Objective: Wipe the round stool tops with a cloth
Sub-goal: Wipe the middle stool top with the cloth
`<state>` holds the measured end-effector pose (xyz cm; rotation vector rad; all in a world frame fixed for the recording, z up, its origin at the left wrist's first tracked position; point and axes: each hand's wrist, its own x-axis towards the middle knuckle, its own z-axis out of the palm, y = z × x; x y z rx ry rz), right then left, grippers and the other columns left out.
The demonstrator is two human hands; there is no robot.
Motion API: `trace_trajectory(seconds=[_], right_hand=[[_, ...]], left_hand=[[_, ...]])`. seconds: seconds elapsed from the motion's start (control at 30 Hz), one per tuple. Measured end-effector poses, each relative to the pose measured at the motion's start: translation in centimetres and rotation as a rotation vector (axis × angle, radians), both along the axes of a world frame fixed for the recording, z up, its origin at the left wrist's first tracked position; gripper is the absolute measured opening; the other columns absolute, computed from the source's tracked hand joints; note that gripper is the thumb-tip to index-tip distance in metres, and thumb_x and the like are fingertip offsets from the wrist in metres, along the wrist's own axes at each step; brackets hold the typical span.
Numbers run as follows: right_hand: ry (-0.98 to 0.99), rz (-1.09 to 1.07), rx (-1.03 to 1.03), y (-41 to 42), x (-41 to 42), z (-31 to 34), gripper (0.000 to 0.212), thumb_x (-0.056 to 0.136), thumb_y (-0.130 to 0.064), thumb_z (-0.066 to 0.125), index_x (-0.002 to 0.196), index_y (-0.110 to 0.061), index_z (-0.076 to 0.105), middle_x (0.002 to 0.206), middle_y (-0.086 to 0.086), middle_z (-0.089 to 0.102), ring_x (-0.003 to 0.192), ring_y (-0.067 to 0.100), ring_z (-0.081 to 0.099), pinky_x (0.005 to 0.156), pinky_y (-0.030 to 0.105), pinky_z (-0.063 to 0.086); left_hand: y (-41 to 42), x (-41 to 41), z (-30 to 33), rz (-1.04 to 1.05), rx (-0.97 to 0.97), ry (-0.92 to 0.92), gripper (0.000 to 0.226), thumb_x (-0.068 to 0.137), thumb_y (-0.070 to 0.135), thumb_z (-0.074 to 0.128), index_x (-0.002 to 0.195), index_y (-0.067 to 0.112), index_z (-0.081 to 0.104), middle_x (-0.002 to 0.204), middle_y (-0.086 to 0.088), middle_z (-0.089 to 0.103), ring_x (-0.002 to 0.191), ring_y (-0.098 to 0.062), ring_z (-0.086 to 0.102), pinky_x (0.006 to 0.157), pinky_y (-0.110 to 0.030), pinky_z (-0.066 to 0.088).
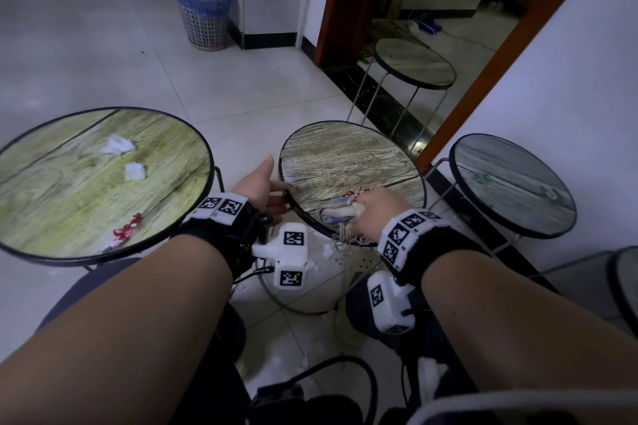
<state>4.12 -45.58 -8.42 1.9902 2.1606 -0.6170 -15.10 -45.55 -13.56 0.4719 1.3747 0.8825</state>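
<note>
A round stool top [348, 162] with grey wood grain print stands in the middle. My right hand [376, 214] grips a bunched pale cloth [340, 212] at the top's near edge. My left hand [264, 188] holds the stool's left rim, fingers under it and thumb raised. To the left stands a larger greenish round stool top [86, 197] with white paper scraps [119, 145] and red bits [126, 229] on it. A darker grey stool top [511, 183] is at the right.
Another stool [414, 62] stands farther back by the brown door frame [483, 69]. A mesh waste bin [203, 10] full of rubbish sits by the far wall. White scraps [328, 250] lie on the tiled floor under the middle stool. A further stool's edge [625, 283] shows at the right border.
</note>
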Motion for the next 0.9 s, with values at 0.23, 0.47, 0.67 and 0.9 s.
trace_trajectory(seconds=[0.23, 0.47, 0.67, 0.9], right_hand=[[0.049, -0.049, -0.011, 0.9, -0.4, 0.3, 0.022, 0.074, -0.014, 0.071, 0.093, -0.002, 0.07, 0.092, 0.013, 0.07, 0.079, 0.024, 0.064, 0.066, 0.027, 0.05], [0.029, -0.055, 0.001, 1.9, -1.0, 0.2, 0.021, 0.076, -0.013, 0.068, 0.091, 0.002, 0.068, 0.091, 0.015, 0.069, 0.073, 0.021, 0.058, 0.061, 0.024, 0.043], [0.016, -0.047, -0.015, 3.0, -1.8, 0.4, 0.026, 0.076, -0.014, 0.07, 0.098, -0.001, 0.07, 0.094, 0.012, 0.07, 0.085, 0.025, 0.066, 0.067, 0.029, 0.053], [0.051, -0.097, -0.025, 3.9, -2.4, 0.5, 0.027, 0.072, -0.012, 0.074, 0.093, 0.004, 0.069, 0.086, 0.014, 0.068, 0.07, 0.019, 0.054, 0.063, 0.025, 0.043]], left_hand=[[1.5, -1.1, 0.8, 0.097, 0.04, 0.0, 0.062, 0.092, 0.062, 0.033, 0.107, 0.007, 0.059, 0.117, -0.01, 0.057, 0.105, -0.026, 0.053, 0.095, -0.039, 0.041], [2.8, -1.6, 1.6, 0.029, 0.089, -0.128, 0.074, 0.094, 0.063, 0.025, 0.133, 0.004, 0.045, 0.13, -0.012, 0.051, 0.109, -0.024, 0.048, 0.094, -0.038, 0.035], [3.5, -2.0, 1.8, 0.044, 0.097, -0.169, 0.076, 0.094, 0.062, 0.025, 0.136, 0.002, 0.042, 0.139, -0.017, 0.047, 0.112, -0.026, 0.048, 0.091, -0.038, 0.036], [4.1, -2.6, 1.0, 0.035, 0.095, -0.152, 0.075, 0.092, 0.065, 0.027, 0.13, 0.005, 0.049, 0.133, -0.016, 0.051, 0.109, -0.027, 0.051, 0.093, -0.039, 0.039]])
